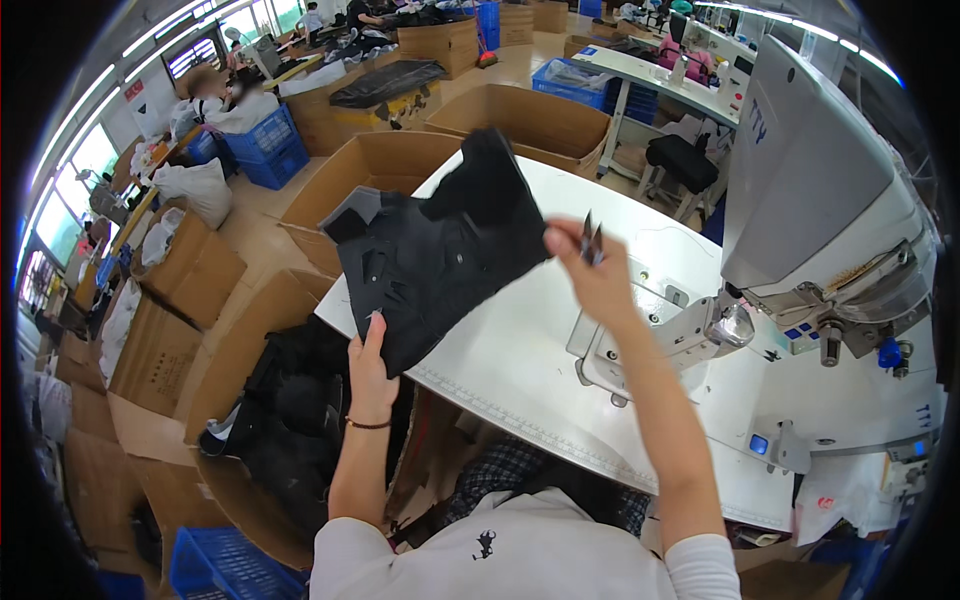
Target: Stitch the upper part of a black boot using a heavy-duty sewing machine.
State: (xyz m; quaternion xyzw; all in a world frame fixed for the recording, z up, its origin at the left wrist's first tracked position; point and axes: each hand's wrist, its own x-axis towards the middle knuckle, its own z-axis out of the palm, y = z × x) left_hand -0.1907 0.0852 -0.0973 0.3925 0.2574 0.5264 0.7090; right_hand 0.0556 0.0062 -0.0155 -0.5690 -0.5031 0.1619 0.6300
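A black fabric piece (435, 255) with a grey edge is held up above the left end of the white sewing table (520, 350). My left hand (371, 365) grips its lower corner. My right hand (588, 270) pinches its right edge and also holds small dark thread snips (591, 240) that point upward. The grey-white sewing machine (810, 200) stands to the right of my right hand.
Open cardboard boxes (375, 165) stand beyond and left of the table; one below my left arm holds black garments (290, 400). Blue crates (265, 145) and more boxes fill the floor at left. A black stool (682, 160) stands behind. Other people work at far tables.
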